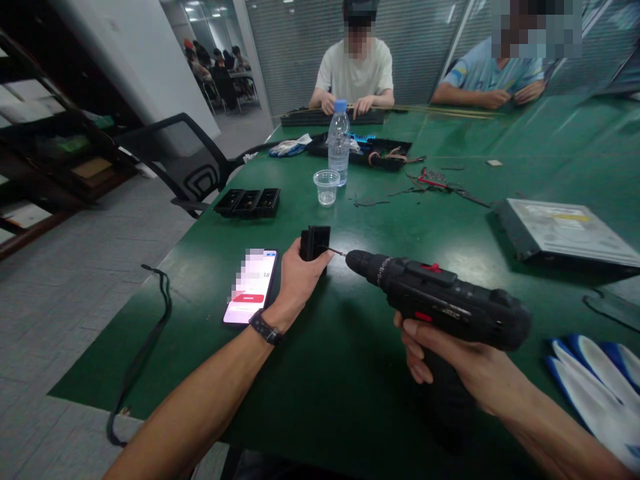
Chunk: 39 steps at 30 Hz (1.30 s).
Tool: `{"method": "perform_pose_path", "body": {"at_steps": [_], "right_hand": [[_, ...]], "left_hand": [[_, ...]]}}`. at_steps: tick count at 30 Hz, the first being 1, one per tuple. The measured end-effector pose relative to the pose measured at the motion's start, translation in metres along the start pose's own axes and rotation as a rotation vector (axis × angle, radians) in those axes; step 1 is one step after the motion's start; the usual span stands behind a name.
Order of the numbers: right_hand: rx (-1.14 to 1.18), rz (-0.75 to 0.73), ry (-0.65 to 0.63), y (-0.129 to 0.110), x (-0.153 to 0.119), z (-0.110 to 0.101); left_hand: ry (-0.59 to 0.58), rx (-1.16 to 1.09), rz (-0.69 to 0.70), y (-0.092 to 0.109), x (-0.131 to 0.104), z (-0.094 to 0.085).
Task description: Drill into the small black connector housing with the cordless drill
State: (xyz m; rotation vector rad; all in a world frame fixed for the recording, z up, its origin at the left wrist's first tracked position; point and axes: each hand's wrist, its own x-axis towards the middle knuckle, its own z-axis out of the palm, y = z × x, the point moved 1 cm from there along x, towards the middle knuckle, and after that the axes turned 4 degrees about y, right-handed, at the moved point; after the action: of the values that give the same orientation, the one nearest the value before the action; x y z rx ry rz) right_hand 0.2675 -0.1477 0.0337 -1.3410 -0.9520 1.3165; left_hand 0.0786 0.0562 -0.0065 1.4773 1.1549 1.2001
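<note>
My right hand (445,353) is wrapped round the grip of a black cordless drill (440,293) with red switches. Its chuck points left, and a thin bit (336,251) reaches to a small black plastic part (316,241). Around that part my left hand (303,273) is closed, holding it on the green table, thumb near the bit's tip. Whether the tip touches a screw is too small to tell. Just left of my left wrist lies a lit phone (250,290). Beyond it sits a black tray with three compartments (249,203), with small pieces inside.
A clear cup (327,188) and a water bottle (339,147) stand ahead. At the right are a metal box (570,230) and blue-white gloves (595,380). Cut wires and red-handled pliers (433,179) lie farther back. Two people sit across the table (200,393); a strap hangs over its left edge.
</note>
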Motion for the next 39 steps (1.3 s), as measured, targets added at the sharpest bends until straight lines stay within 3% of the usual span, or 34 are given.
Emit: {"method": "perform_pose_path", "body": {"at_steps": [15, 39], "right_hand": [[0.085, 0.004, -0.011, 0.007, -0.002, -0.005], [0.181, 0.032, 0.118, -0.005, 0.003, 0.009]], "left_hand": [[0.000, 0.021, 0.020, -0.006, 0.002, 0.000], [0.001, -0.021, 0.058, -0.010, 0.006, 0.002]]}}
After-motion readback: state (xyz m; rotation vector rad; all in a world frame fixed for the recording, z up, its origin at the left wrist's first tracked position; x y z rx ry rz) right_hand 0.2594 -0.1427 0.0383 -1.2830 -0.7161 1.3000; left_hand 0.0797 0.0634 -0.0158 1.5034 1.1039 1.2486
